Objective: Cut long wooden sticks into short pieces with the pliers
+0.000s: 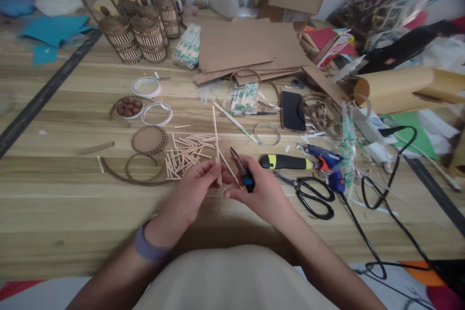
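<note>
My left hand (194, 186) pinches a thin wooden stick (215, 131) that stands nearly upright between thumb and fingers. Around a small dark cutting tool with a blue-marked handle (248, 181), my right hand (267, 193) is closed; its narrow dark jaws point up and away to the left. A second slim stick (228, 168) slants between the two hands, and I cannot tell which one holds it. Just beyond my left hand lies a loose pile of short cut sticks (189, 152). A round cardboard piece with a ridged edge (148, 140) and a curled brown strip (145, 167) lie left of it.
Right of my hands lie a utility knife (286, 162), black-handled scissors (315, 196) and a blue glue gun (325, 155) with a trailing cord. A phone (292, 111), tape rolls (146, 87), cardboard sheets (247, 46) and lantern-like stick containers (148, 34) sit farther back.
</note>
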Demonstrator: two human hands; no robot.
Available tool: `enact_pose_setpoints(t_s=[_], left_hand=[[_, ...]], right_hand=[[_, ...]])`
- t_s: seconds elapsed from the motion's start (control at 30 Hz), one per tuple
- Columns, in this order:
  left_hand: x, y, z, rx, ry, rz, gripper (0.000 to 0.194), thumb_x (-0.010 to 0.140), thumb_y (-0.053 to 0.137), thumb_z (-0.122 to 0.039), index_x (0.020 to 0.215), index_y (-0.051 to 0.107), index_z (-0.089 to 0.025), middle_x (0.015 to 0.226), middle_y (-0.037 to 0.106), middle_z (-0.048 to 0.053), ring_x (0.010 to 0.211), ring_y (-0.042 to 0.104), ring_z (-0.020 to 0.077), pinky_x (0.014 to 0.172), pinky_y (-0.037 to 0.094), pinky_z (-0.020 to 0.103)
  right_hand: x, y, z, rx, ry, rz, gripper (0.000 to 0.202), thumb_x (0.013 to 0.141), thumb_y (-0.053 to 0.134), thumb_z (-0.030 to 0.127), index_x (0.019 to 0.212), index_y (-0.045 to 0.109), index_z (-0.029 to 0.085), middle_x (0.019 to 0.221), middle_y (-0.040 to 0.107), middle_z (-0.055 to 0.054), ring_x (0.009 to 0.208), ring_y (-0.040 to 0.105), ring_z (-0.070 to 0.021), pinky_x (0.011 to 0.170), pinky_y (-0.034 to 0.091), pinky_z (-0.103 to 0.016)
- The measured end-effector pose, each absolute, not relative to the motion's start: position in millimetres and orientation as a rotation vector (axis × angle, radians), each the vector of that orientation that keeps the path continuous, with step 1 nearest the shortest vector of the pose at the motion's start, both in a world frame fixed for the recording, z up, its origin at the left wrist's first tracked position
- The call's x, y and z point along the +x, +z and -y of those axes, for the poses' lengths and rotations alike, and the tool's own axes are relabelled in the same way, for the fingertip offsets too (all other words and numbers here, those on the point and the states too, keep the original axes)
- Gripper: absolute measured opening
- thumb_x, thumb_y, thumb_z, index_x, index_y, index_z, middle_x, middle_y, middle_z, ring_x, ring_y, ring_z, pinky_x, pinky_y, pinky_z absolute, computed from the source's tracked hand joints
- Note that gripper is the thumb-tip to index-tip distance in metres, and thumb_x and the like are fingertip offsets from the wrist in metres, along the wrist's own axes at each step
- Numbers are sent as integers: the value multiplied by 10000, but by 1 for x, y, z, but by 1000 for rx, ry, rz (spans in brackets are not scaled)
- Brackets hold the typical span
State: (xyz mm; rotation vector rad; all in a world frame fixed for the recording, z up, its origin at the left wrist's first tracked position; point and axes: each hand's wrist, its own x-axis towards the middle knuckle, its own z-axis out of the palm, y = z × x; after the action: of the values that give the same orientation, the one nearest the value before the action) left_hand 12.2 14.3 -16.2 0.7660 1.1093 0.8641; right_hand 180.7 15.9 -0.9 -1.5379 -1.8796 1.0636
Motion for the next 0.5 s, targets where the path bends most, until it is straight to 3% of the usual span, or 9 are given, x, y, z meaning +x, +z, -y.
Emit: enact_pose_setpoints(t_s=[0.1,0.3,0.4,0.5], left_hand=[[18,-17,-12,710,860,-1035,313,809,690,-489,754,667,-181,744,712,31,735,654,196,701,497,290],[21,-18,-7,734,878,-1041,308,810,693,-481,738,655,-184,761,715,32,785,668,209,787,507,318],[14,-19,-9,698,934,-1096,336,794,714,-515,771,666,-183,774,721,40,806,669,218,763,499,319],[9,-17,-12,685,1049,-1126,346,778,750,-517,745,658,-185,833,731,42,874,657,203,782,496,297]], right_hand=[[177,-9,-13,-1499,942,1950,595,703,810,276,1245,570,228,1054,727,-61,919,686,-239,764,511,-317],[175,-12,-15,-1511,981,1905,597,709,799,280,1246,543,231,1080,713,-72,949,671,-250,794,502,-336],[179,-6,-15,-1537,1202,1750,585,653,850,390,1129,561,213,930,689,-34,816,628,-208,721,475,-312],[181,-4,-14,-1414,1658,1417,537,640,823,580,911,552,203,700,560,36,616,495,-131,598,408,-273]])
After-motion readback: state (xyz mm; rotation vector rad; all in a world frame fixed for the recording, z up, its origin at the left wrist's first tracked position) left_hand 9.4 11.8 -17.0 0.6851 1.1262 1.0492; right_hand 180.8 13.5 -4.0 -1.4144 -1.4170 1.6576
